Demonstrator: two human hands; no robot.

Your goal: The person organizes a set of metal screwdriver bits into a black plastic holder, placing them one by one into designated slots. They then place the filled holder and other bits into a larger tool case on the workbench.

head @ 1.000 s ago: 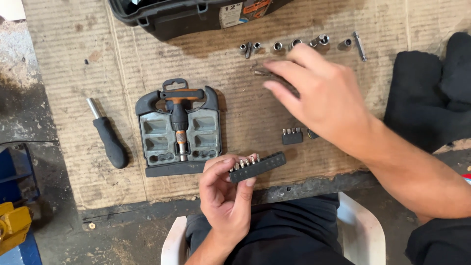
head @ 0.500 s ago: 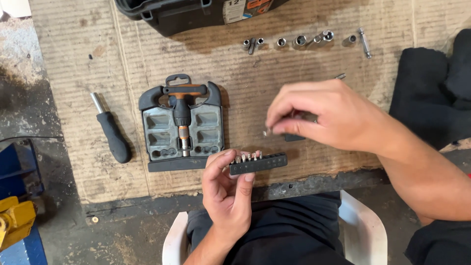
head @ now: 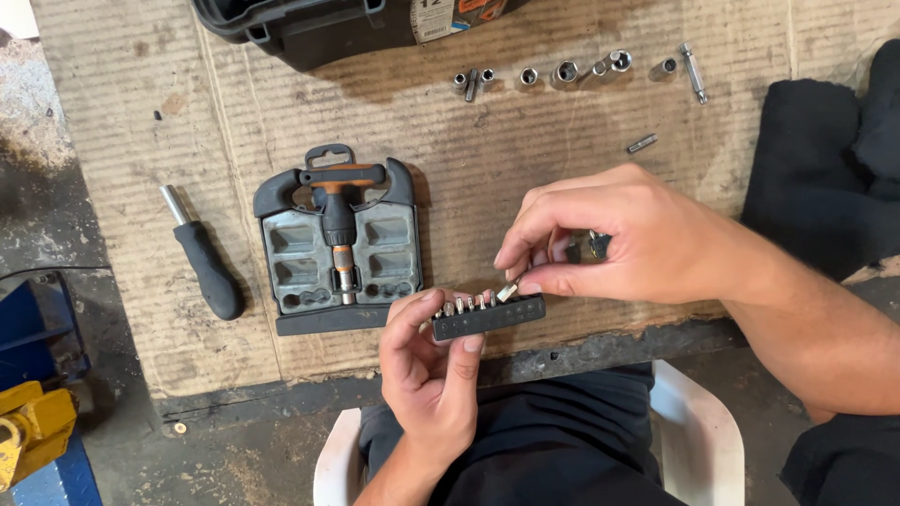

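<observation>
Blue and yellow gear (head: 33,394): at the far 9 o'clock edge, low down on the floor, partly cut off.
Cardboard sheet (head: 131,141): spread flat under all the tools; its near edge runs along 6 o'clock.
Black-handled driver (head: 204,265): lying loose on the cardboard at about 9 o'clock of the tray, metal shank pointing to 11 o'clock.
Grey tool tray (head: 337,258): open on the cardboard just left of centre, most pockets bare.
T-handle driver (head: 339,201): seated in the tray's middle slot, orange and black, shaft pointing to 6 o'clock.
Black toolbox (head: 328,28): at 12 o'clock, cut off by the top edge.
Left hand (head: 427,375): grip clenched on the bit holder, thumb over its left end, fingers beneath it.
Bit holder (head: 489,316): black strip held level at 5 o'clock of the tray, above the lap, with a row of bits standing in its left half.
Bit (head: 507,291): silver, tilted, its foot at the holder's top edge, pinched at its upper end.
Right hand (head: 619,234): grip grasping the bit between thumb and forefinger; more small bits tucked in the palm.
Sockets (head: 562,73): a loose row at 1 o'clock on the cardboard.
Loose bit (head: 642,143): alone, just below that row.
Black cloth (head: 825,159): at 3 o'clock.
White chair (head: 698,440): at 6 o'clock under the person's dark trousers.
</observation>
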